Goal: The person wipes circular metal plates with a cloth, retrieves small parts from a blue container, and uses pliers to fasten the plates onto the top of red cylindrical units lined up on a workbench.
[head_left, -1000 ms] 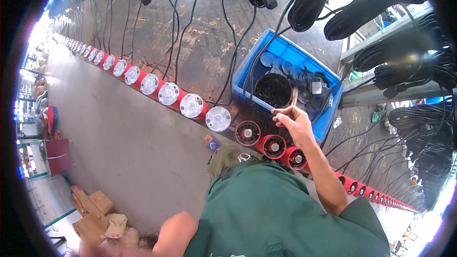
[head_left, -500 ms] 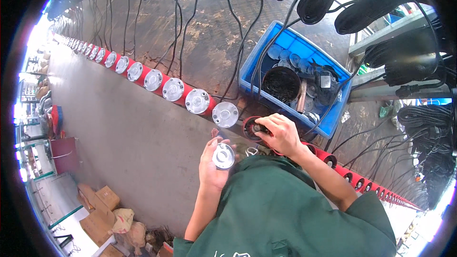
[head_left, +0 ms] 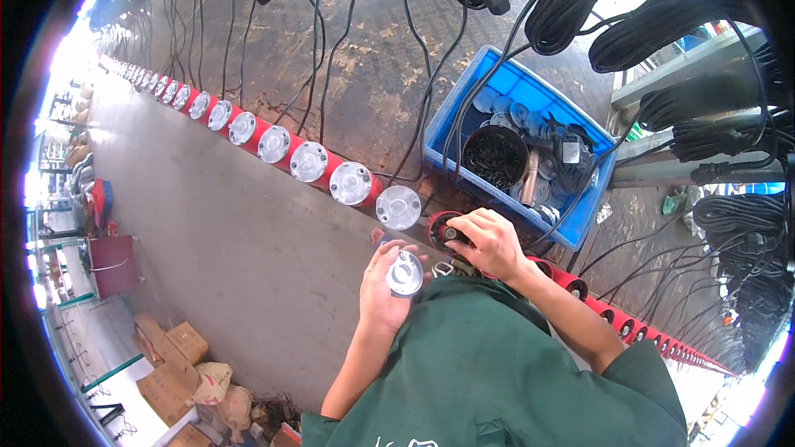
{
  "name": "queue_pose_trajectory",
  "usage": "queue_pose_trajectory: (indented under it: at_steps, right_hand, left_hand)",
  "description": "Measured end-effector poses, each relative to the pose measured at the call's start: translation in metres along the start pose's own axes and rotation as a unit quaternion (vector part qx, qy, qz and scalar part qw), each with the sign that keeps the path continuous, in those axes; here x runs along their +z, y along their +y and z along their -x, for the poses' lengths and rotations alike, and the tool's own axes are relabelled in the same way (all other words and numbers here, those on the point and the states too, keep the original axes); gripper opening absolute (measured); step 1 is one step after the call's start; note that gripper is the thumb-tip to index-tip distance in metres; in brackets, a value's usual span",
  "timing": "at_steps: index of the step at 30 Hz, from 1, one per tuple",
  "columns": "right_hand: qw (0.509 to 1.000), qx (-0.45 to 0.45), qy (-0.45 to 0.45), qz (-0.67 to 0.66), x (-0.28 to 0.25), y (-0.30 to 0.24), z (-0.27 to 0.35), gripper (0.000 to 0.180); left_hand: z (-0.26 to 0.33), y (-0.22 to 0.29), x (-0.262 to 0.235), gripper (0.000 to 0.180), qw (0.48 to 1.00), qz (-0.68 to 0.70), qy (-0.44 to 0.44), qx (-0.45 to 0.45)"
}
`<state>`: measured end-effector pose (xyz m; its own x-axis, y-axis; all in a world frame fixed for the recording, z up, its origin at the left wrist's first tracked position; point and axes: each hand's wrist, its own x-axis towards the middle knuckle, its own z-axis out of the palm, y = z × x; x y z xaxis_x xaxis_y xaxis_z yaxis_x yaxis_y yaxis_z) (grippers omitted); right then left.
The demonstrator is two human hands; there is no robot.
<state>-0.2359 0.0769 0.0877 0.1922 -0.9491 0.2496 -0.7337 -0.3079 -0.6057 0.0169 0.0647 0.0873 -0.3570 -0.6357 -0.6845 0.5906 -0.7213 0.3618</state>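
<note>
My left hand (head_left: 379,302) has its fingers round a round, shiny silver-clear end cap (head_left: 405,274), its face turned up. Just right of it, my right hand (head_left: 497,247) reaches over the uncapped end of a red cylinder (head_left: 436,229). Its thumb and fingers are pinched at the dark inside of that end; what they grip, if anything, is mostly hidden. Beside it on the left stands a cylinder topped with a clear round cap (head_left: 398,208). More capped red cylinders (head_left: 309,162) run off in a row to the far left.
A blue crate (head_left: 464,74) behind the row holds clear discs and a bowl of small black parts (head_left: 494,156). Open-ended red cylinders (head_left: 570,280) continue to the right. Bundled black cables (head_left: 559,16) hang above, their cords trailing down to the row. Cardboard boxes (head_left: 170,381) lie at lower left.
The view has shifted a little. My left hand has moved slightly right with the cap, closer to the open cylinder. My right hand stays at the cylinder's end, its fingers slightly shifted.
</note>
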Motion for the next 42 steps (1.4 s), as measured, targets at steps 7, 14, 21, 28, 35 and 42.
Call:
queue_pose_trajectory:
  at_steps: [7,14,21,28,35,42]
  right_hand:
    - [1.0,0.004,-0.004,-0.003,-0.007,-0.006,-0.006,0.041]
    - [0.996,-0.044,0.056,-0.045,-0.033,-0.054,-0.006,0.049]
    - [0.998,0.013,-0.018,-0.052,-0.039,-0.079,0.0,0.037]
    - [0.891,0.356,-0.087,-0.269,-0.062,-0.043,0.01,0.028]
    - [0.857,0.43,-0.087,-0.271,-0.04,-0.014,-0.005,0.036]
    - [0.872,0.421,-0.105,-0.226,-0.037,-0.019,-0.017,0.039]
  left_hand:
    - [0.0,0.001,0.027,0.027,1.0,0.0,-0.019,0.009]
    - [0.01,-0.002,0.054,0.037,0.994,-0.001,-0.091,0.065]
    - [0.024,-0.02,0.053,0.049,0.972,-0.205,-0.077,0.086]
    - [0.036,-0.009,0.038,0.07,0.904,-0.412,-0.072,0.092]
    - [-0.015,-0.02,0.032,0.108,0.664,-0.628,-0.078,0.398]
    - [-0.034,-0.02,0.032,0.117,0.702,-0.597,-0.126,0.368]
